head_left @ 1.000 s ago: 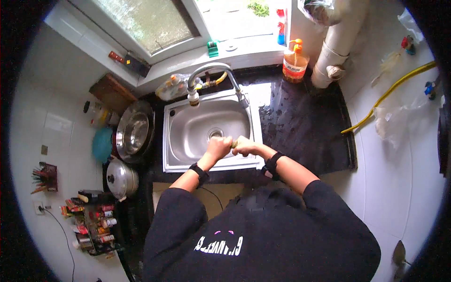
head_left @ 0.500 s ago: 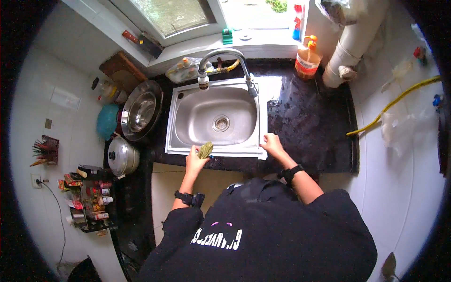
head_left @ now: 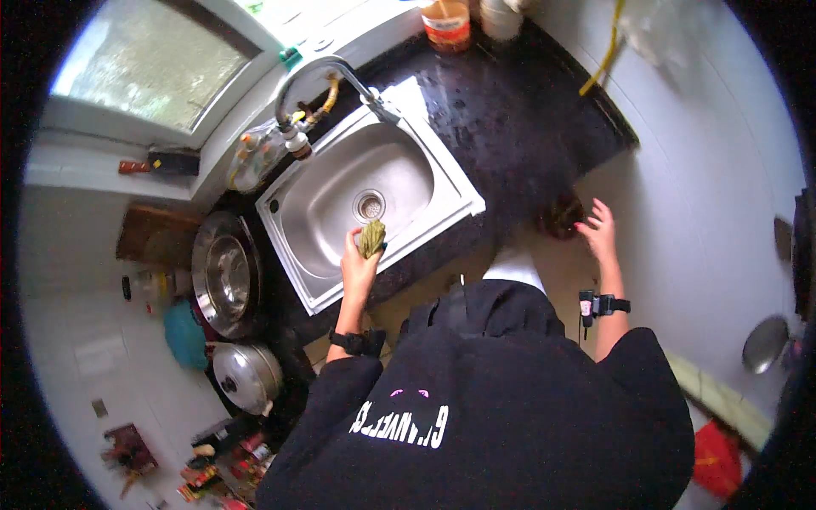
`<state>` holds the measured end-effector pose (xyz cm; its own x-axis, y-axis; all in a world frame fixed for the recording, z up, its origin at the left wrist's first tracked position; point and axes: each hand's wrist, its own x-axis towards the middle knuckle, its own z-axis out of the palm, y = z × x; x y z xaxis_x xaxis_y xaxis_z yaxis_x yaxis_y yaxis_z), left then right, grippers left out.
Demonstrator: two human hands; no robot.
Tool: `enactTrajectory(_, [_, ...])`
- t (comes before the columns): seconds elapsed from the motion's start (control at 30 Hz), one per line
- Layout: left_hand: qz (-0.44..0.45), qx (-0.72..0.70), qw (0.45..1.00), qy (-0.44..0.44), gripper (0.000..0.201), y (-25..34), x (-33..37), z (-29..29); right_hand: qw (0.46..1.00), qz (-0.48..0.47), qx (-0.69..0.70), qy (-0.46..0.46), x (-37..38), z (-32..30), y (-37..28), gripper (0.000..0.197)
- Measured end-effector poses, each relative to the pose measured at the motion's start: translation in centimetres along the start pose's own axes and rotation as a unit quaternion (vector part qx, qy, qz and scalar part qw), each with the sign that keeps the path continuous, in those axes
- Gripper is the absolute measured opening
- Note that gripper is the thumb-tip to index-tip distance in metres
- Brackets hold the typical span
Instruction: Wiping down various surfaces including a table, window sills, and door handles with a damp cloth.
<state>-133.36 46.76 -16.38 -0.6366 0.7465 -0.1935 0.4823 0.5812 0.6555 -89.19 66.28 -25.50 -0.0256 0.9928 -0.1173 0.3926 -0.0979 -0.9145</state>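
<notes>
My left hand (head_left: 360, 262) is closed around a crumpled olive-green bundle (head_left: 371, 239), which looks like folded cloth or leaves; I cannot tell which. It is held over the front rim of the steel sink (head_left: 399, 183). No water or dishes show in the basin. Off to the right, past the counter's front edge, my right hand (head_left: 602, 231) is raised with its fingers apart and nothing in them. Close to its fingertips is a blurred dark reddish-brown thing (head_left: 561, 214), low beneath the counter edge.
A curved faucet (head_left: 327, 64) arches over the sink. Wet black counter (head_left: 501, 110) extends right, with an orange-labelled container (head_left: 446, 24) at the back. Left of the sink stand a metal basin (head_left: 225, 272) and a lidded pot (head_left: 246, 374). A red bag (head_left: 716, 459) lies at lower right.
My view and body have turned to the right. My right hand has left the sink's right corner and opened out to the right. The left hand still holds the olive-green bundle.
</notes>
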Motion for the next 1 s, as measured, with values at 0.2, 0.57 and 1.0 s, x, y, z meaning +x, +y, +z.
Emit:
enactTrajectory(0.2, [0.120,-0.015,0.983,-0.138,0.048,0.2,0.9,2.0,0.969,0.144,-0.024,0.200,-18.8,-6.4,11.2,0.033])
enactTrajectory(0.57, [0.405,0.143,0.783,-0.450,0.035,8.7,-7.0,7.7,0.911,0.318,0.070,0.251,-38.1,-2.1,9.0,0.015])
enactTrajectory(1.0, [0.455,0.233,0.664,-0.546,0.032,15.7,-18.9,14.1,0.924,0.336,0.044,0.177,-45.7,-11.8,5.9,0.026])
